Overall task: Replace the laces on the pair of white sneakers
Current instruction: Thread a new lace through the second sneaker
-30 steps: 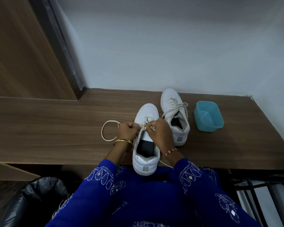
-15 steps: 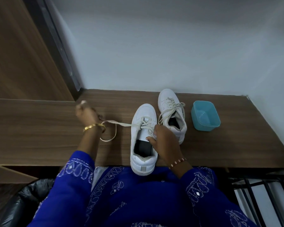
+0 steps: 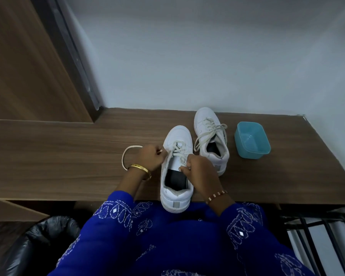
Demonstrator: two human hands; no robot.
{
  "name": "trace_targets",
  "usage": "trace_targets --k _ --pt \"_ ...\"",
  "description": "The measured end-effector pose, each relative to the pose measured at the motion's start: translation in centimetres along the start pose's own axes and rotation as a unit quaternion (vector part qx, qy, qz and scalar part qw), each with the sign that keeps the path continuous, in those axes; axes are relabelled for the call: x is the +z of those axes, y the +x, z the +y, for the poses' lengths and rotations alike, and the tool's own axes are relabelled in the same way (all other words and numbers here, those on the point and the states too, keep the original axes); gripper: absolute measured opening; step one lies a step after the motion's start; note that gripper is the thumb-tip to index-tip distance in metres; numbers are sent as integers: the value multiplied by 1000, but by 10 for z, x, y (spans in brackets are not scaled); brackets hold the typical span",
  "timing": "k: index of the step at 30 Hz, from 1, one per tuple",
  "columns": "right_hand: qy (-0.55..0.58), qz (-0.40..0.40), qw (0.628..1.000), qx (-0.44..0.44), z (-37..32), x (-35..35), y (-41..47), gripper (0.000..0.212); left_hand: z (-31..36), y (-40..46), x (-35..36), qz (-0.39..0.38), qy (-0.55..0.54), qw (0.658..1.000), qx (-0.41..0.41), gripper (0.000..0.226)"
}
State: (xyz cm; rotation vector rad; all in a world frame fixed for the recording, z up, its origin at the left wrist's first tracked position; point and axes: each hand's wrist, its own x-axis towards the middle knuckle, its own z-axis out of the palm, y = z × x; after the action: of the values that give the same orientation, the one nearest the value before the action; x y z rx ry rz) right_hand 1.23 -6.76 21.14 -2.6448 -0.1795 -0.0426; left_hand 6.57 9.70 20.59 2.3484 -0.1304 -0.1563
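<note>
Near sneaker [image 3: 176, 168]: stands on the wooden desk [image 3: 68, 156], heel over the front edge toward the person, toe pointing away. That seems to put the eyelets right under both hands.
Lace [image 3: 177, 151]: crossed through the front eyelets only; the rows nearer the tongue look not yet threaded, so this shoe seems about half laced. The slack lies in a loop [image 3: 127, 154] on the desk, left of the shoe.
Left hand [image 3: 150, 158]: fingers curled, pinching the lace end at the shoe's left side, probably to feed the next eyelet.
Right hand [image 3: 199, 172]: fingers curled, pinching the lace at the shoe's right edge, seemingly to keep the crossings taut and steady the shoe.
Far sneaker [image 3: 211, 140]: just beside and behind the near one, fully laced, ends loose.
Blue tub [image 3: 252, 139]: right of the far sneaker, near the wall [image 3: 187, 56].
</note>
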Motion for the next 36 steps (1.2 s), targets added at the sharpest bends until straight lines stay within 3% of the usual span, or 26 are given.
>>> trace_targets --k 2,3,5,7,8,9,10,13,15,16,18,22,24,26,28,30,33,36 --pt "11 1 1000 5 -1 0 0 22 6 -1 -8 74 -183 980 -20 29" --pt "20 4 1000 9 -1 -1 0 22 10 -2 -13 130 -301 944 -43 28" --pt "37 7 999 16 1 -3 -1 22 11 -1 -30 216 -512 827 -84 27" --pt "45 10 999 15 2 -4 -2 23 4 2 -51 240 -673 691 -109 29" --pt "46 10 999 14 2 -4 -2 23 -1 4 -61 237 -719 645 -103 30" --pt "45 8 999 13 2 -4 -2 23 -6 4 -68 234 -729 637 -92 30" --pt "44 5 999 13 2 -4 -1 22 -8 3 -71 233 -703 668 -78 30" --pt "41 -7 999 12 0 -4 0 21 6 -6 -56 193 -471 859 -57 29" --pt "40 -8 999 10 0 -4 0 22 15 -9 -36 94 -278 955 -55 24" --pt "40 -8 999 10 0 -4 0 23 18 -10 -26 21 -164 985 -45 24" --pt "45 -8 999 12 1 -5 0 23 20 -12 -10 -79 18 996 -40 28" --pt "48 1 999 16 3 -7 0 24 16 -6 -14 -66 90 992 -67 22" --pt "50 2 999 19 4 -8 0 24 10 -3 -25 -15 92 993 -77 22" --pt "55 1 998 22 4 -8 0 24 1 -3 -41 88 100 986 -104 25" --pt "65 4 998 24 5 -7 -1 24 -7 -9 -57 194 115 964 -141 27" --pt "69 9 997 22 7 -7 -1 23 -8 -13 -65 246 146 938 -195 27" --pt "60 7 998 17 8 -6 0 23 6 -16 -56 189 251 923 -221 30" --pt "56 1 998 22 7 -5 0 28 20 -16 -35 90 244 954 -152 31"
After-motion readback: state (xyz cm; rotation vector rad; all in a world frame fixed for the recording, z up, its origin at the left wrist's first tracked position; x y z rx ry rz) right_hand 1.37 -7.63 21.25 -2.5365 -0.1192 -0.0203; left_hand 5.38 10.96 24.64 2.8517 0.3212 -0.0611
